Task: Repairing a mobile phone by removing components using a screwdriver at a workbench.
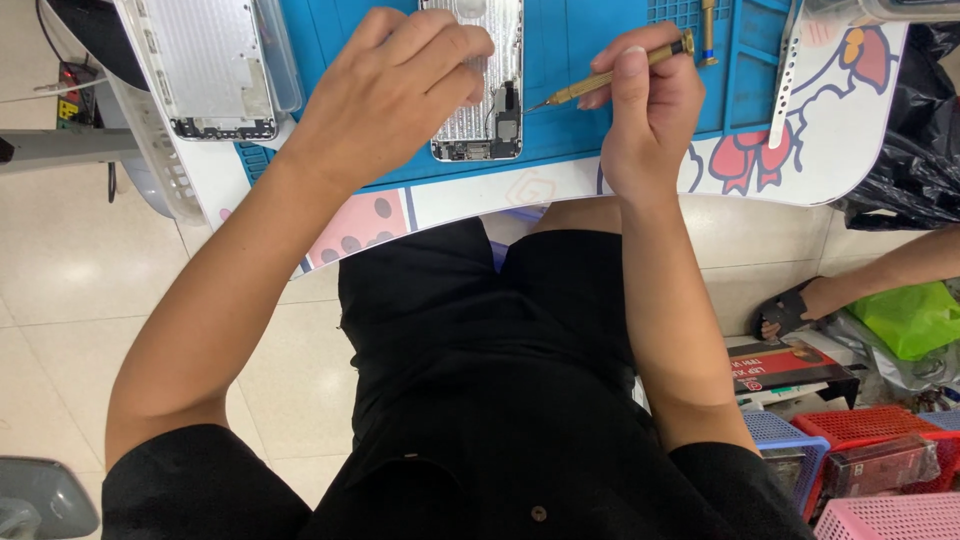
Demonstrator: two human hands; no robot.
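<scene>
Far left: silver tablet back shell point(208, 62) lies flat in a pale tray point(150, 130), partly off the table point(520, 188) edge. Blue work mat point(580, 90) covers table's far part, printed cartoon pattern on the bare near edge.

L hand point(385, 95): palm down, fingers curled loosely, resting on the left side of an opened phone shell point(480, 120), pinning it to the mat. Not gripping around it, just pressing on top; fingertips hidden under knuckles so exact contact can't tell. Phone shell sits centre of mat, silver inside w/ small dark parts at its near end, long axis running near-far.

R hand point(648, 110): closed in a pinch on a brass-coloured screwdriver point(610, 72), thumb + fingers wrapped round the shaft. Tool tilted, tip pointing left toward phone shell's right edge, tip just beside it; touching or not, can't tell. Handle end points far-right.

Right of that: second brass tool point(708, 30) lying on mat's compartment area, then white perforated strip point(785, 85) across mat edge.

Near right, floor level: another person's arm point(890, 270), green bag point(915, 318), red and pink baskets point(880, 470).
</scene>
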